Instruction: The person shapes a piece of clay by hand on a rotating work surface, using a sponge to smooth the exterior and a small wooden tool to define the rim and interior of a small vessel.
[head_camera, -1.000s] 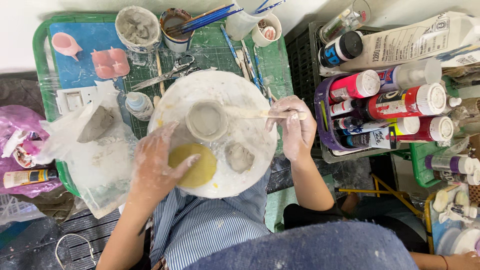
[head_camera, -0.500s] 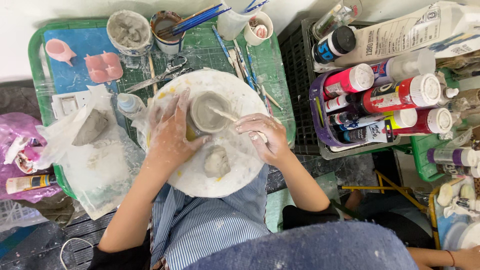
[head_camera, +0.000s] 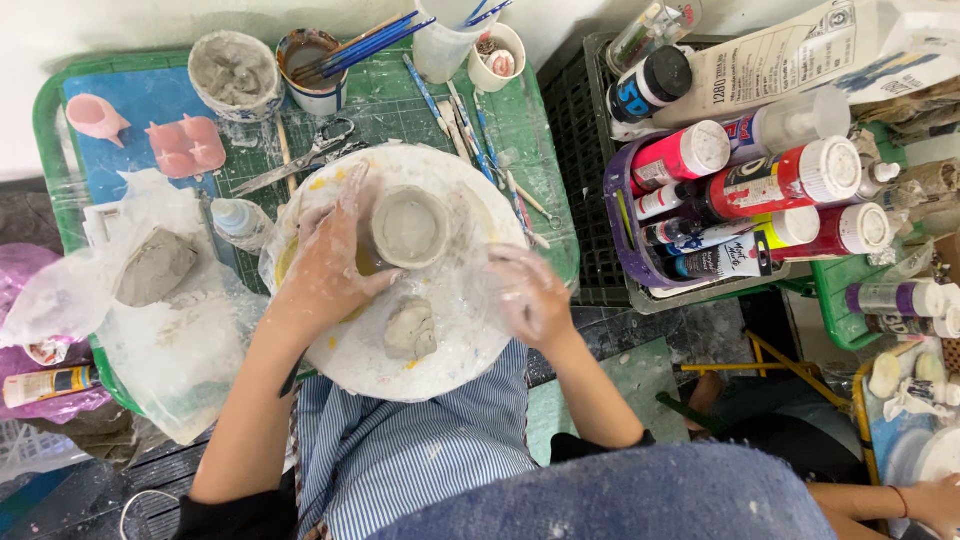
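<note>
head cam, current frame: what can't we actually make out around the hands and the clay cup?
- Head view: the yellow thing on the white round board is mostly hidden under the left hand.
- Right hand is motion-blurred; whether its fingers grip anything cannot be told.
- Whether the left hand's fingers touch the clay cup or stop just short: unclear.
- Clay lump: surface detail too small.
- Another person's hand is cut off by the bottom right corner.

Craft studio — clay bowl (head_camera: 410, 226), paint bottles (head_camera: 770, 185), brushes (head_camera: 355, 45).

Paint bottles (head_camera: 760, 190), brushes (head_camera: 350, 45), scissors (head_camera: 300, 160)
</note>
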